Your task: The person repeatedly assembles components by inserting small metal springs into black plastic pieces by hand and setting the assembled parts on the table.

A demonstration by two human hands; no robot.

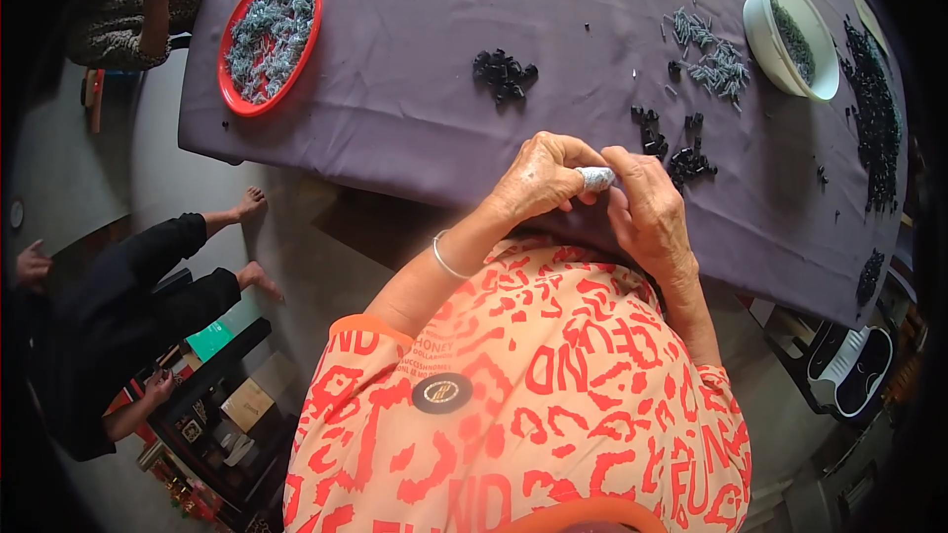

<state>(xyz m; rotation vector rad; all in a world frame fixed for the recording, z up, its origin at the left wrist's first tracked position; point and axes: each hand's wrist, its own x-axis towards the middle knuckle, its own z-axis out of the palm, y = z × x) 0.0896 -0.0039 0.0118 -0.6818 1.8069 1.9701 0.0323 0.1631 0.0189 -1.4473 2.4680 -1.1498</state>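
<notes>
Over the near edge of the cloth-covered table, my two hands meet with their fingertips together. My left hand (538, 176) is closed in a pinch, and a whitish-grey wrap (596, 178) covers its thumb. My right hand (652, 207) is closed too, its thumb and fingers right beside the wrapped thumb. Whatever lies between the fingertips is hidden or too small to name. Just beyond my right hand lie small black plastic pieces (689, 164). Another heap of black pieces (505, 76) rests farther off, ahead of my left hand.
A purple-grey cloth (415, 69) covers the table. At left sits a red basket (316, 49) of clear-grey small parts. A pale bowl (758, 35) stands at right near loose grey pins (713, 59) and a long spread of black pieces (877, 118). Other people sit nearby at left.
</notes>
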